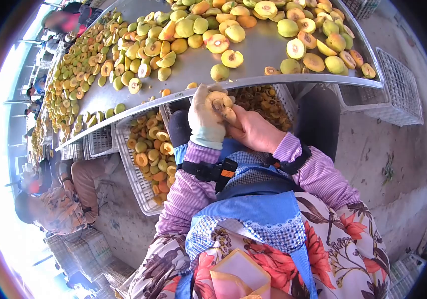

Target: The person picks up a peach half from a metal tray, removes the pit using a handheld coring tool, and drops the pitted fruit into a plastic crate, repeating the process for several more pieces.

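My left hand, in a pale glove, is closed round a cut fruit half just below the metal table's front edge. My bare right hand meets it from the right, its fingers pressed together at the fruit; whatever tool they may hold is hidden. Many yellow-green fruits, whole and halved, lie on the metal table beyond. Under the edge, a crate of fruit halves stands left of my knees, and dark orange pieces lie in another container between them.
An empty-looking white crate stands on the floor at the right, by the table's corner. At the left a seated person works near the table; another person is at the far left. Stacked crates stand behind the seated person.
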A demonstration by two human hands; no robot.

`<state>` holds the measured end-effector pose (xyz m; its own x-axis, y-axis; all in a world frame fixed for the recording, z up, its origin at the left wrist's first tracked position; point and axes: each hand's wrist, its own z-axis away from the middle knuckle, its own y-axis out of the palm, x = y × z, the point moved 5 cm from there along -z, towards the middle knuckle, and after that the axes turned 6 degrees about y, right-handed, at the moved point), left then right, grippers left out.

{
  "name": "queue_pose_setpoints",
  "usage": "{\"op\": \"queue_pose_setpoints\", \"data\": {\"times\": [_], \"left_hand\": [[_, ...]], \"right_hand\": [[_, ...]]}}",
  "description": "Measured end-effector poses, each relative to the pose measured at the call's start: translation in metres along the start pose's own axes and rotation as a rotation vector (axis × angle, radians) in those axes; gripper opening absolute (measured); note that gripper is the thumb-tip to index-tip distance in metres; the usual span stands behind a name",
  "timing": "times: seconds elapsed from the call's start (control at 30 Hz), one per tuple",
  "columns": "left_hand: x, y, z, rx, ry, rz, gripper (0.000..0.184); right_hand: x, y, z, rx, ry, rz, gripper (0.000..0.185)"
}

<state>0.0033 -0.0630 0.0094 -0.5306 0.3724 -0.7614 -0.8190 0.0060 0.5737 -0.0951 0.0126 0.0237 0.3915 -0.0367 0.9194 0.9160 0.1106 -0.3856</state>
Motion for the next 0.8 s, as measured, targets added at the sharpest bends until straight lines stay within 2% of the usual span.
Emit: {"op": "queue_pose_setpoints", "data": {"times": [0.03, 0.17, 0.23, 0.27, 0.3, 0.33, 0.37, 0.4, 0.43, 0.47, 0.53, 0.63, 0.73, 0.77, 0.8], "left_hand": [[-0.002, 0.001, 0.002, 0.011, -0.068, 0.028, 0.032], [-0.007, -0.004, -0.006, 0.013, -0.011, -0.228, 0.028], [-0.008, -0.004, -0.006, 0.007, 0.091, -0.318, 0.027], [-0.012, -0.002, -0.001, 0.092, 0.205, -0.474, 0.027], [-0.019, 0.003, 0.007, 0.184, 0.337, -0.626, 0.026], [-0.025, 0.011, 0.008, 0.205, 0.359, -0.682, 0.026], [-0.031, 0.018, 0.009, 0.225, 0.382, -0.738, 0.025], [-0.020, 0.010, 0.001, 0.153, 0.250, -0.591, 0.025], [-0.011, 0.004, -0.007, 0.095, 0.186, -0.435, 0.025], [-0.008, 0.000, -0.012, 0.134, 0.060, -0.410, 0.019], [-0.016, 0.014, -0.003, 0.205, 0.100, -0.476, 0.020], [-0.023, 0.034, 0.009, 0.355, 0.254, -0.560, 0.023], [-0.032, 0.053, 0.015, 0.526, 0.193, -0.787, 0.029], [-0.028, 0.052, 0.012, 0.584, 0.186, -0.653, 0.028], [-0.019, 0.048, 0.010, 0.572, 0.018, -0.454, 0.030]], "right_hand": [[-0.001, -0.001, -0.001, 0.038, 0.037, 0.047, 0.035], [-0.001, -0.003, -0.002, 0.091, 0.084, 0.104, 0.038], [-0.002, -0.006, -0.002, 0.322, 0.280, -0.136, 0.038], [-0.001, -0.005, 0.001, 0.438, 0.378, -0.257, 0.039], [0.002, -0.004, 0.002, 0.461, 0.306, -0.288, 0.037], [0.004, -0.005, 0.001, 0.472, 0.214, -0.298, 0.036], [-0.015, 0.006, -0.012, 0.232, -0.297, -0.248, 0.036], [0.011, -0.013, -0.003, 0.295, -0.046, -0.140, 0.032], [-0.005, -0.004, -0.007, 0.246, -0.093, -0.173, 0.028], [0.003, -0.009, 0.000, 0.439, 0.351, -0.279, 0.021], [0.002, -0.012, 0.005, 0.527, 0.396, -0.442, 0.014], [0.005, -0.016, 0.019, 0.691, 0.534, -0.778, 0.016], [0.002, -0.012, 0.029, 0.759, 0.508, -1.066, 0.021], [0.002, -0.012, 0.030, 0.780, 0.470, -1.106, 0.022], [0.000, -0.011, 0.031, 0.800, 0.435, -1.155, 0.023]]}}
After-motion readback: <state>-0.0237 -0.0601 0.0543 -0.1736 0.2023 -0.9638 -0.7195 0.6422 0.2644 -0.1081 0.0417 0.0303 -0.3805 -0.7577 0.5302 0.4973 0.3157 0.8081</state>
